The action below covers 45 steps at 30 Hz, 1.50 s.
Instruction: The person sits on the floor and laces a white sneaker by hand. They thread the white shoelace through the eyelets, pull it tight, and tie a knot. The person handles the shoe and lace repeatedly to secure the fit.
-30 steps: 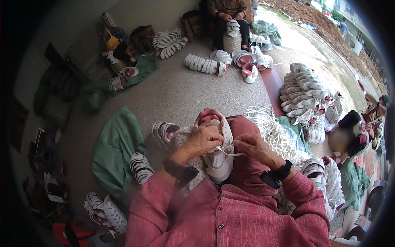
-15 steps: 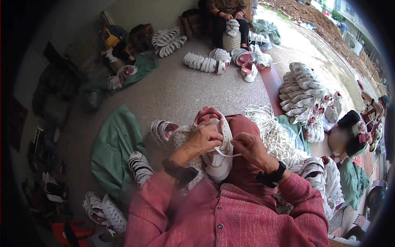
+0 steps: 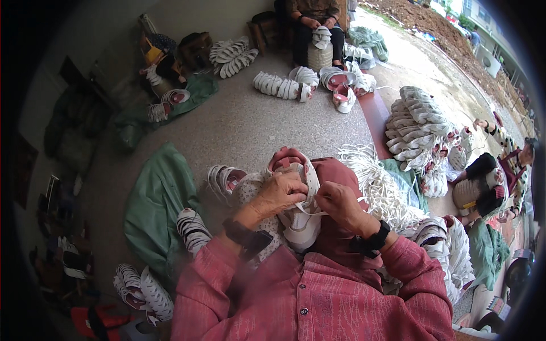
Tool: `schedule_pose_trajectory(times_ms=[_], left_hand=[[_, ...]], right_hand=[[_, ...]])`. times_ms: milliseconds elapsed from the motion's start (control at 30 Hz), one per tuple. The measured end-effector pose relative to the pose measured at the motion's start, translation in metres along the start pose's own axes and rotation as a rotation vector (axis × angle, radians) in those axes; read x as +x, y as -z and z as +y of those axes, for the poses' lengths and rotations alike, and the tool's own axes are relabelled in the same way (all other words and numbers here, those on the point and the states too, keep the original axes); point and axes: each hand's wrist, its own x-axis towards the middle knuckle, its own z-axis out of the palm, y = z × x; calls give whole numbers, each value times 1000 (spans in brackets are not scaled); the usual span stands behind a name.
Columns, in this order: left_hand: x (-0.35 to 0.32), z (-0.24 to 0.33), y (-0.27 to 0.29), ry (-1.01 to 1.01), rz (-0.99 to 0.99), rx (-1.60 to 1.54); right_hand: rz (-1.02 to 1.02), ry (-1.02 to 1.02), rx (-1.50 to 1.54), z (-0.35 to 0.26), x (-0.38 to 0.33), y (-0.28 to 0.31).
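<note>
On my lap lies a white shoe [image 3: 302, 234] with pink lining, its heel opening pointing away from me. My left hand [image 3: 280, 194] is closed over its eyelet area, gripping the shoe near the laces. A thin white shoelace [image 3: 307, 212] runs from the shoe, in a small loop, to my right hand [image 3: 343, 206]. The fingers of that hand are pinched on the lace, just right of the shoe, and a short end sticks out beyond them. What lies under my left fingertips is hidden.
Loose white laces [image 3: 375, 182] are heaped by my right knee. Stacked white shoes [image 3: 421, 128] stand beyond, more [image 3: 449, 256] beside my right arm. At left are a green sack [image 3: 159, 204] and rows of shoes [image 3: 193, 230]. Other people [image 3: 318, 14] sit working at the back and right.
My right hand has shifted slightly left, closer to the shoe, and the lace end now shows beyond it. My left hand stays put. At far right, a person has raised an arm.
</note>
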Motion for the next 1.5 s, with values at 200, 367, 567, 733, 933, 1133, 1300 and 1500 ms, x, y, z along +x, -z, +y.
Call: schedule_pose_trajectory(times_ms=[200, 367, 567, 733, 933, 1133, 1300, 1500], left_hand=[[-1, 4, 0, 5, 14, 9], [0, -3, -2, -36, 20, 14], [-2, 1, 0, 27, 4, 11], [2, 2, 1, 52, -29, 15], [4, 0, 2, 63, -45, 10], [10, 4, -1, 141, -41, 64], [7, 1, -4, 1, 69, 184], [9, -4, 46, 91, 125, 289]], right_hand=[[38, 18, 13, 13, 1, -11], [41, -4, -18, 18, 4, -18], [24, 148, -175, -12, 26, 22], [-212, 439, -352, -4, 54, 38], [-304, 545, -404, -1, 66, 43], [-271, 553, -319, 11, 70, 43], [-383, 541, -277, 9, 85, 46], [-360, 595, -238, 13, 91, 47]])
